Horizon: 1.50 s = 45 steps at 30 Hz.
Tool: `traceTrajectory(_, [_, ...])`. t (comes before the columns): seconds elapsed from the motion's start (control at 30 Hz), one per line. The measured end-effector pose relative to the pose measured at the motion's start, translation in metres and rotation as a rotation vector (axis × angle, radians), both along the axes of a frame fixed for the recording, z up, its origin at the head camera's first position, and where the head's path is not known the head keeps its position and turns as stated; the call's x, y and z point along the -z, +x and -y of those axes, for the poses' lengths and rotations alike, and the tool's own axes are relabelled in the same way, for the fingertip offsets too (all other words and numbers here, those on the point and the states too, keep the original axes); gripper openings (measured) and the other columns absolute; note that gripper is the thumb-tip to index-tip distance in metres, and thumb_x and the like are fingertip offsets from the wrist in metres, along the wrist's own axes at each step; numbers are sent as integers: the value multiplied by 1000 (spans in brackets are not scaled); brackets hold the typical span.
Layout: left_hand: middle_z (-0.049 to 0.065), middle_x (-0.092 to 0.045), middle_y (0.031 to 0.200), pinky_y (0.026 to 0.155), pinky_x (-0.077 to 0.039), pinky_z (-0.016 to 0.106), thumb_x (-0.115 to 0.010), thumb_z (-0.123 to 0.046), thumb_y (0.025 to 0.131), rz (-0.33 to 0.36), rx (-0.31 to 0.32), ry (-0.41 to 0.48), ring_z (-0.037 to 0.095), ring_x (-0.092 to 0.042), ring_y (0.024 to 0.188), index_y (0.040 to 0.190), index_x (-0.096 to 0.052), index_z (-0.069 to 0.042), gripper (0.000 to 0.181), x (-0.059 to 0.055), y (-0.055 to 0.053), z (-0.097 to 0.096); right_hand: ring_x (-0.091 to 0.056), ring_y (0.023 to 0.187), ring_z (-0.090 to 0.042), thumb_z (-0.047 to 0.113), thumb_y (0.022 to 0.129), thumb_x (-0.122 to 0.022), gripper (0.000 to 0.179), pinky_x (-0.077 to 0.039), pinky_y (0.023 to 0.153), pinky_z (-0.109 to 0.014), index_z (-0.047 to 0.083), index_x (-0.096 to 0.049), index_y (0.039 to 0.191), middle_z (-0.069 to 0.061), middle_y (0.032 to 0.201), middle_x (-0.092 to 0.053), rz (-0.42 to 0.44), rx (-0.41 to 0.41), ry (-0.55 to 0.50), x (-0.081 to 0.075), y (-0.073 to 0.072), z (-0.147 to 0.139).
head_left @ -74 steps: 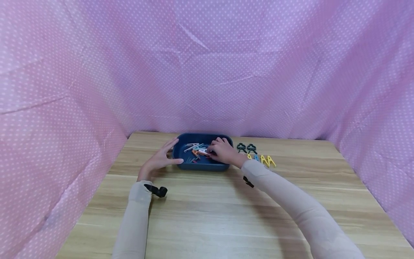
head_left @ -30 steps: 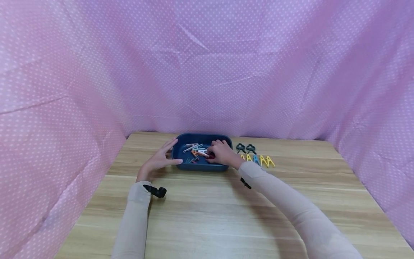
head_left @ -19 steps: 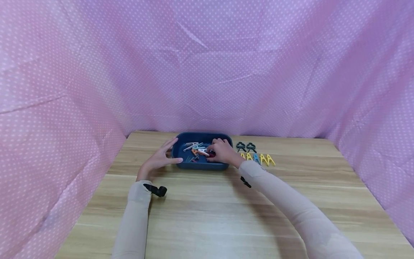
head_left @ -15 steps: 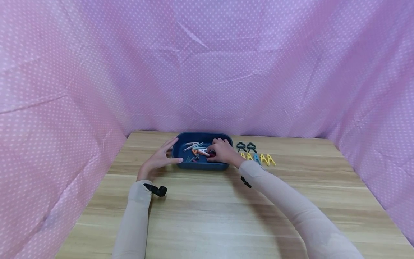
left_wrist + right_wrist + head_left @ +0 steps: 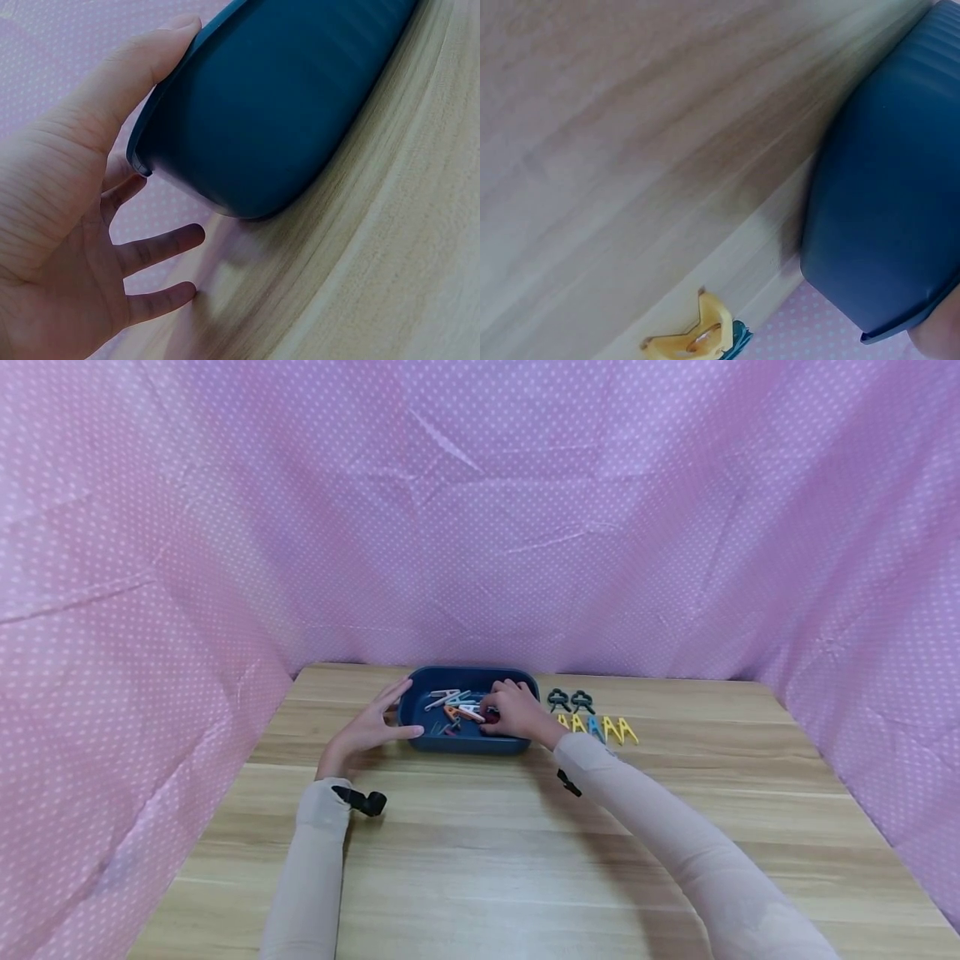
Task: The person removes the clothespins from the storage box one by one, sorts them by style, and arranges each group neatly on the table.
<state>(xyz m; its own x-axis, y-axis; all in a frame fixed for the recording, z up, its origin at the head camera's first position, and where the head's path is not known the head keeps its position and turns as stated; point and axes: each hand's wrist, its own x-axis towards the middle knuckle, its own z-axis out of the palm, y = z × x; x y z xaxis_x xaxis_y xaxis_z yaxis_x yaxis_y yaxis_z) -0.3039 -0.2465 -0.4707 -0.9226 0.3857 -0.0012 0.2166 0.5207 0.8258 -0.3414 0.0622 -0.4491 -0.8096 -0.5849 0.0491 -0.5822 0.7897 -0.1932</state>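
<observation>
On the brown wooden table, the spread left hand touches a dark blue, round-cornered plastic tub. The right hand is inside, beside white and orange A-shaped clips; I can't tell if it pinches anything.

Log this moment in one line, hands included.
left hand: touching blue bin | right hand: inside bin, at dark red item, grip unclear | right of bin: yellow clips, blue clip

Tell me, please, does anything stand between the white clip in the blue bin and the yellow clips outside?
Yes: a dark red item and the right hand are beside the white clip; then comes the right wall of the blue bin.
</observation>
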Motion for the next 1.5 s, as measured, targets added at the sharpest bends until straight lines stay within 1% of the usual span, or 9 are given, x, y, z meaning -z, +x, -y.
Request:
traceTrajectory(0.13, [2, -2, 173, 120, -29, 63, -78, -39, 91, 5, -1, 7, 39, -21, 155, 166, -13, -26, 100, -2, 0, 0, -54, 108, -24, 39, 91, -78, 21, -41, 105, -51, 21, -76, 101, -3, 110, -65, -7, -3, -33, 0, -1, 0])
traceTrajectory(0.33, [-4, -3, 173, 121, -27, 62, -79, -40, 89, 12, -1, 16, 35, -18, 157, 165, -14, -27, 101, -3, 0, -1, -54, 98, -22, 37, 89, -78, 21, -44, 100, -49, 19, -73, 99, -1, 100, -65, -32, -14, -102, 1, 0, -4])
traceTrajectory(0.53, [-2, -2, 173, 120, -29, 63, -79, -39, 90, 7, 8, 12, 37, -20, 156, 166, -13, -27, 101, -3, -1, -2, -53, 93, -20, 37, 88, -78, 25, -46, 97, -47, 18, -69, 101, 1, 96, -64, -62, -15, -133, 0, 0, -8])
traceTrajectory(0.63, [-2, -3, 173, 121, -29, 62, -79, -40, 90, 8, -3, 2, 37, -21, 155, 165, -13, -28, 101, -3, -1, -2, -53, 92, -20, 37, 88, -78, 26, -46, 96, -47, 18, -68, 103, 1, 95, -63, -75, -23, -133, -1, 0, -8])
traceTrajectory(0.77, [-5, -4, 173, 121, -29, 61, -79, -40, 89, 16, -13, 5, 36, -22, 155, 165, -15, -29, 100, -3, -1, -2, -53, 96, -20, 37, 88, -77, 28, -46, 101, -49, 18, -67, 107, 1, 98, -64, -82, -30, -125, -2, 1, -7])
traceTrajectory(0.9, [-4, -3, 173, 121, -30, 61, -79, -41, 89, 6, -8, 5, 36, -22, 156, 165, -14, -29, 100, -3, 0, -2, -55, 100, -21, 37, 90, -74, 28, -44, 107, -51, 19, -66, 109, 1, 102, -65, -97, -42, -112, -3, 1, -6])
traceTrajectory(1.03, [-3, -2, 173, 120, -30, 63, -78, -42, 90, 0, -1, 4, 37, -22, 155, 165, -13, -30, 101, -3, 2, -1, -56, 100, -21, 37, 91, -73, 27, -44, 107, -52, 18, -65, 108, 0, 104, -66, -123, -55, -114, -3, 1, -6])
traceTrajectory(1.27, [-5, -3, 173, 121, -29, 62, -79, -43, 89, 2, -5, 7, 36, -20, 156, 165, -14, -29, 101, -3, 1, -1, -58, 104, -24, 34, 91, -72, 28, -42, 110, -52, 16, -64, 111, -4, 110, -67, -171, -80, -150, -2, 2, -7])
traceTrajectory(1.5, [-3, -2, 173, 120, -28, 64, -79, -44, 89, 21, -8, 9, 38, -22, 155, 165, -13, -31, 101, -1, 3, -1, -60, 108, -25, 32, 92, -72, 32, -42, 110, -51, 14, -65, 117, -5, 115, -68, -242, -116, -201, 1, 4, -8])
